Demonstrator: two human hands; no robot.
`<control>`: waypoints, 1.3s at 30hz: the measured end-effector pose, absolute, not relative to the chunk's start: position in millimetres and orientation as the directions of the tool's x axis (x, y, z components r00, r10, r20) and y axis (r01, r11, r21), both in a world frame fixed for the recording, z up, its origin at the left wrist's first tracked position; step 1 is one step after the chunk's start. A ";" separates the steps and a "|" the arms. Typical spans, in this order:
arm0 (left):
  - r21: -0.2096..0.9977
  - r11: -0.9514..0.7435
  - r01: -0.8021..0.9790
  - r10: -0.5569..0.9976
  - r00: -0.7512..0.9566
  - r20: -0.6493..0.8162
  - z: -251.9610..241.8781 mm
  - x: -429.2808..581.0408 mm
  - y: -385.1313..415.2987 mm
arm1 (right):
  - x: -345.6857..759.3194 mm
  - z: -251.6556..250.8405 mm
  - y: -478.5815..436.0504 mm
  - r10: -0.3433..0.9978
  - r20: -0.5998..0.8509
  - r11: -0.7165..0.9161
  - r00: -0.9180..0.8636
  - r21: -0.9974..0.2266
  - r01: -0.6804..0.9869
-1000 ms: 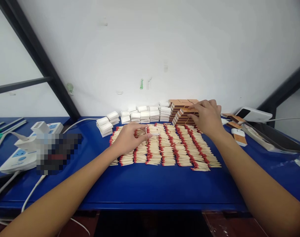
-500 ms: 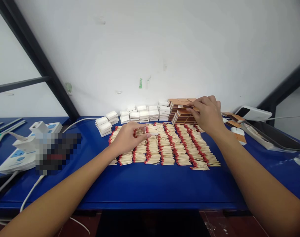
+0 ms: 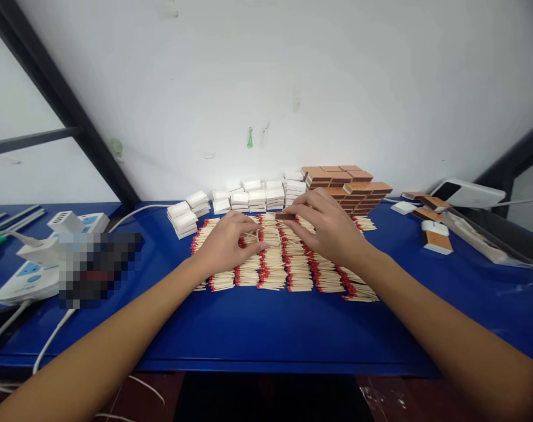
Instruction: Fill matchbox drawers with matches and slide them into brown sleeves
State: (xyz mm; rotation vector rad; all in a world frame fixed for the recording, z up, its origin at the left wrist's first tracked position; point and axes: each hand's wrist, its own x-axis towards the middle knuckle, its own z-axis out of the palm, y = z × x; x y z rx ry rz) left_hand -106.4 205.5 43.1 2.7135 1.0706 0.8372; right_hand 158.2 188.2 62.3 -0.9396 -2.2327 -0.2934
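Rows of red-tipped matches (image 3: 293, 266) lie in bundles on the blue table (image 3: 266, 334). My left hand (image 3: 225, 243) rests on the left rows, its fingers curled round a small white inner tray (image 3: 260, 235). My right hand (image 3: 330, 225) hovers over the middle rows and pinches an orange matchbox sleeve (image 3: 283, 215) at its fingertips, close to the left hand's tray. Behind them stand stacks of white inner trays (image 3: 258, 198) and a pile of orange sleeves (image 3: 356, 190) against the wall.
Further white trays (image 3: 185, 220) sit at the back left. White power strips and chargers (image 3: 33, 269) with cables lie at the left. Loose matchboxes (image 3: 434, 240), a white device (image 3: 466, 193) and a dark tray (image 3: 495, 240) lie at the right.
My right hand has left the pile of orange sleeves and moved left with one sleeve, up to my left hand. The left hand has stayed on the matches.
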 end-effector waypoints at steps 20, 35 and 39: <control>0.561 -0.602 0.568 0.797 0.393 0.458 58.6 -101.2 193.8 | 145.6 57.5 180.7 0.492 0.648 0.777 -0.582 -0.026 0.629; 0.608 -0.579 0.544 0.809 0.289 0.512 54.9 -112.1 214.2 | 153.1 39.9 189.2 0.706 0.404 0.707 -0.582 -0.351 0.614; 0.619 -0.564 0.547 0.821 0.286 0.495 56.4 -112.7 215.7 | 157.3 47.9 190.3 0.751 0.374 0.660 -0.544 -0.408 0.631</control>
